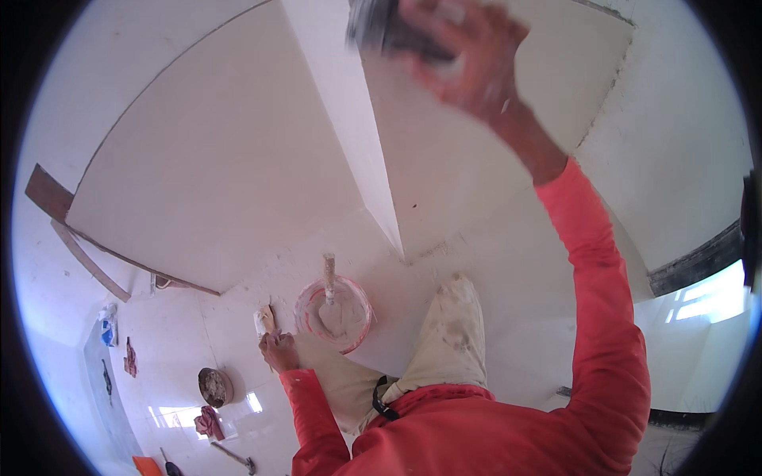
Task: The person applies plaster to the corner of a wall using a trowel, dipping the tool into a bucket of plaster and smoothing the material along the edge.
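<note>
At the top, my right hand [468, 59] is raised in front of the pale wall panel, its fingers closed round a dark grey, block-like tool [401, 32]. Motion smears the tool, so its exact kind and whether it touches the wall cannot be told. Down by my left knee, my left hand [279, 351] has its fingers curled. A whitish object with a brown tip [264, 320] juts out beyond those fingers; its kind is unclear. Close by stands a bucket with a pink-streaked rim [367, 305], with pale paste [341, 317] inside and a paste-coated handle [329, 274] sticking up.
A white ridge [341, 103] divides the wall panels ahead. On the tiled floor to the left are a round tub [214, 387], a reddish rag [209, 423], a hammer-like tool [234, 458] and an orange item [147, 466]. Brown strips [87, 258] edge the left panel.
</note>
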`<action>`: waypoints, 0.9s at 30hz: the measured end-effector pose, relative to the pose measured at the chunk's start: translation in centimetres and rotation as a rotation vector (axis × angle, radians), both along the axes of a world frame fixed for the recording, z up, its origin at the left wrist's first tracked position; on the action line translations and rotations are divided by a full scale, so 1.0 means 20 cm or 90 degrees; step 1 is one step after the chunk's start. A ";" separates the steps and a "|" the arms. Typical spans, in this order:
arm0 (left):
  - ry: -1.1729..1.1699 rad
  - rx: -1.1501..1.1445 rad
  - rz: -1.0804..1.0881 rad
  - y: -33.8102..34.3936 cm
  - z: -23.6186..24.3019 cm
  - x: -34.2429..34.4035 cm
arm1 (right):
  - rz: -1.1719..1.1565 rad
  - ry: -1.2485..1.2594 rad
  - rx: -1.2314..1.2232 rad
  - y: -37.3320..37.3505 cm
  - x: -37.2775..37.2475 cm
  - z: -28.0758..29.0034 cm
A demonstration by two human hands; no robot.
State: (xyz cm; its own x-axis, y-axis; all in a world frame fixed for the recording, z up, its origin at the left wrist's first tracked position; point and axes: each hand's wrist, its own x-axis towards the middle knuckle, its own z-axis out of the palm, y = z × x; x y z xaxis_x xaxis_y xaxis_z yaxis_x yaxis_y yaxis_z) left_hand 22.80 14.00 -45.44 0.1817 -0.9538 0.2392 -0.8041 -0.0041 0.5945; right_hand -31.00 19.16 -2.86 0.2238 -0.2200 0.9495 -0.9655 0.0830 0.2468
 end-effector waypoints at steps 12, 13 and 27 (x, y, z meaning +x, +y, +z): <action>0.605 0.194 -0.741 0.20 0.56 -0.83 | 0.940 -1.331 0.537 0.57 0.57 -1.42; 0.669 0.248 -0.785 0.23 0.57 -0.90 | 1.071 -1.414 0.565 0.58 0.64 -1.44; 0.914 0.409 -0.844 0.32 0.76 -1.21 | 0.926 -1.498 0.519 0.74 0.73 -1.63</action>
